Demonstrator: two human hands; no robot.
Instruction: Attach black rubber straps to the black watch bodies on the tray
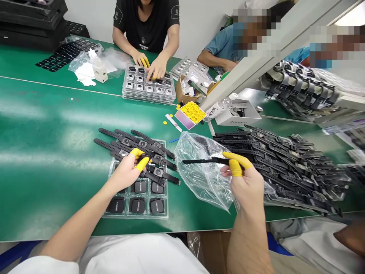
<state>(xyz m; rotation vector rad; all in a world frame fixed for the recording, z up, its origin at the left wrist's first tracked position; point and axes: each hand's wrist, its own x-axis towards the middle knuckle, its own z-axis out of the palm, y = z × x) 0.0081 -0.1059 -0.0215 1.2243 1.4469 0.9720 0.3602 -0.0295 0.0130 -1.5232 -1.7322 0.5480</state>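
Observation:
My left hand (pixel 128 169), with yellow finger cots on thumb and forefinger, pinches a small black rounded piece (pixel 146 156) above a clear blister tray (pixel 129 215). Its exact kind is partly hidden by the fingers. Several black smartwatches (pixel 159 172) with straps lie across the tray's upper part. In the lower compartments sit square black watch-sized pieces (pixel 138 206). My right hand (pixel 246 179), also in yellow finger cots, grips a thin black watch strap (pixel 199 161) that points left over a clear plastic bag (pixel 196 186).
A large pile of black strapped watches (pixel 285 171) lies to the right. Beyond the bag stand a box of yellow finger cots (pixel 193 113) and a white box (pixel 238 114). Across the table, a co-worker's hands work over stacked trays (pixel 148 97). A slanted white post (pixel 242 62) rises at right.

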